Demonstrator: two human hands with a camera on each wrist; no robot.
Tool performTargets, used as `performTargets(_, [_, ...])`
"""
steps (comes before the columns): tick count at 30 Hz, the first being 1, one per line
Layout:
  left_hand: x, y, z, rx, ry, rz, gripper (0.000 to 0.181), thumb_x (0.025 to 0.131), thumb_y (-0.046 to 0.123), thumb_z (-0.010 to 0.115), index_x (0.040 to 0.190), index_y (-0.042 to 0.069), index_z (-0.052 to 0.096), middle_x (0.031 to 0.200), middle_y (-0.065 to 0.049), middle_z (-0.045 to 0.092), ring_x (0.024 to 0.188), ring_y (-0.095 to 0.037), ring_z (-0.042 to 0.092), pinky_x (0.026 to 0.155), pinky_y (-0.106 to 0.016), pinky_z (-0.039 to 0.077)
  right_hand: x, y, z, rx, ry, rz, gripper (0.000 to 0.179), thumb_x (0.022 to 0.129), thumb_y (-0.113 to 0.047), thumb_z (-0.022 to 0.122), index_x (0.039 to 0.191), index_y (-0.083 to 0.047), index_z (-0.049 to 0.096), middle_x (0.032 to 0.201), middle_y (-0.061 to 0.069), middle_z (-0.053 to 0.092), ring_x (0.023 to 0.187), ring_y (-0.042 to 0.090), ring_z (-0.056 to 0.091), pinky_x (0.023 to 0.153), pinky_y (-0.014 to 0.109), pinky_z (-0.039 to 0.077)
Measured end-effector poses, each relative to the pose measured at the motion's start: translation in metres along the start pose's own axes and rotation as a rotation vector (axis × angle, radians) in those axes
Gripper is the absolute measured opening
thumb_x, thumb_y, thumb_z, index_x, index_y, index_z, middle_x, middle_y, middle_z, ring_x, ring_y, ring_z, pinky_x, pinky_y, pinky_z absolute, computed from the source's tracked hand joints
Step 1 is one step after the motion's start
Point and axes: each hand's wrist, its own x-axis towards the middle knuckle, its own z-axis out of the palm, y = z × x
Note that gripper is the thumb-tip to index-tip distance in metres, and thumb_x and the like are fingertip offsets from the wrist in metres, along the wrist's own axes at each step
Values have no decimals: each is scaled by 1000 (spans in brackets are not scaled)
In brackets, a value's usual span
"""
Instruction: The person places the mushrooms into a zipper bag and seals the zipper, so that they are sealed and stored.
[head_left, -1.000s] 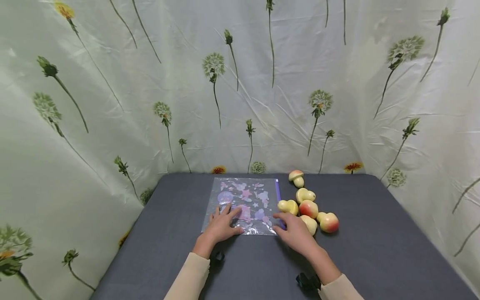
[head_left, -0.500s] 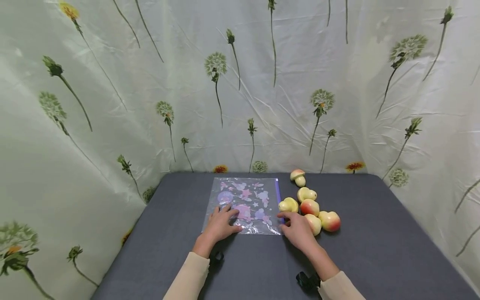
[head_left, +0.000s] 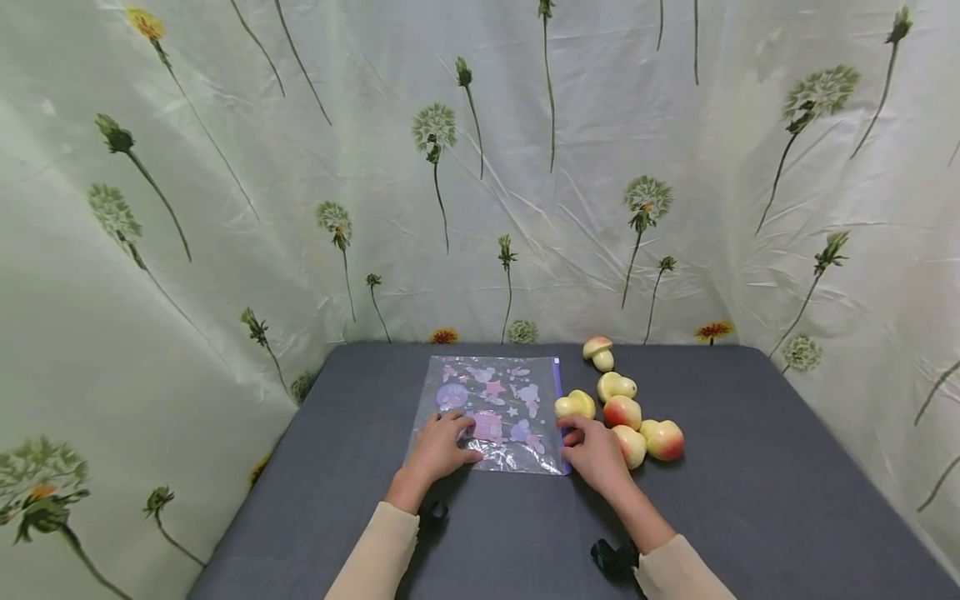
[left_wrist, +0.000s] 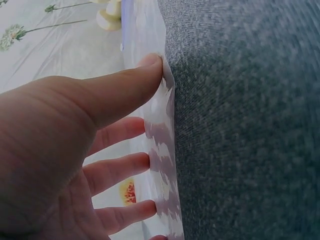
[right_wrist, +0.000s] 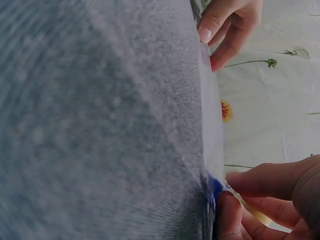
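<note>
The left hand (head_left: 435, 448) rests on the lower left of a clear zip bag (head_left: 491, 408), thumb and fingers spread apart and touching the film. The right hand (head_left: 597, 457) is at the bag's purple zip strip (head_left: 557, 382), thumb and forefinger bent toward the edge; whether they pinch it I cannot tell.

The bag lies flat in front of the person, printed with pink and lilac figures and stars. Taking its centre as a clock, the left hand is at 8 o'clock, the right at 4 and the strip at 3. Beyond the strip, also toward 3, five cream-and-red toy mushrooms (head_left: 622, 412) cluster, one partly behind the right hand; a sixth mushroom (head_left: 598, 353) lies apart from them at 2 o'clock.

Cream sleeves (head_left: 378, 546) cover the forearms, with black devices (head_left: 617, 557) at the wrists. All lies on a dark grey tabletop (head_left: 330, 483), with a pale dandelion-print cloth (head_left: 465, 283) hanging at 12.
</note>
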Motion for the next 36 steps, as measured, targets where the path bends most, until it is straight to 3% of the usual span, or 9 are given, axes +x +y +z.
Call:
performTargets(8, [-4, 0, -3, -21, 6, 9, 52, 80, 39, 86, 122, 13, 69, 134, -12, 59, 125, -45, 48, 93, -64, 43, -1, 3, 1, 18, -12, 13, 39, 71, 8, 75, 108, -5, 73, 69, -3, 61, 63, 12, 56, 57, 27, 45])
performTargets(16, [-7, -6, -2, -56, 23, 20, 54, 80, 35, 87, 124, 11, 67, 132, -11, 60, 124, -41, 48, 97, -58, 43, 0, 3, -3, 204, -35, 94, 46, 75, 8, 79, 119, -1, 69, 73, 2, 66, 63, 14, 61, 57, 26, 52])
performTargets(21, [-9, -10, -1, -87, 34, 33, 59, 79, 38, 87, 127, 11, 66, 134, -11, 59, 125, -40, 47, 97, -57, 44, 1, -2, -5, 269, -49, 117, 41, 78, 9, 77, 119, 2, 70, 76, 4, 68, 65, 14, 62, 58, 26, 54])
performTargets(27, [-10, -10, -1, -99, 28, -13, 71, 78, 40, 87, 138, 12, 60, 145, -16, 51, 136, -54, 35, 103, -66, 36, 1, -6, -7, 339, -67, 155, 38, 82, 8, 76, 119, 1, 70, 81, 7, 68, 68, 16, 63, 61, 29, 57])
performTargets(31, [-7, -3, -1, -99, 9, -44, 79, 78, 44, 86, 146, 18, 54, 154, -19, 41, 140, -62, 20, 98, -79, 27, 1, -9, -8, 382, -80, 160, 36, 84, 8, 75, 118, 1, 70, 83, 9, 68, 71, 16, 63, 63, 29, 57])
performTargets(36, [-2, 6, -1, -103, -5, 19, 86, 79, 48, 84, 151, 22, 47, 158, -16, 36, 143, -59, 14, 93, -86, 19, -2, -18, -11, 422, -110, 116, 34, 85, 9, 74, 118, 4, 69, 88, 13, 69, 75, 19, 64, 65, 32, 59])
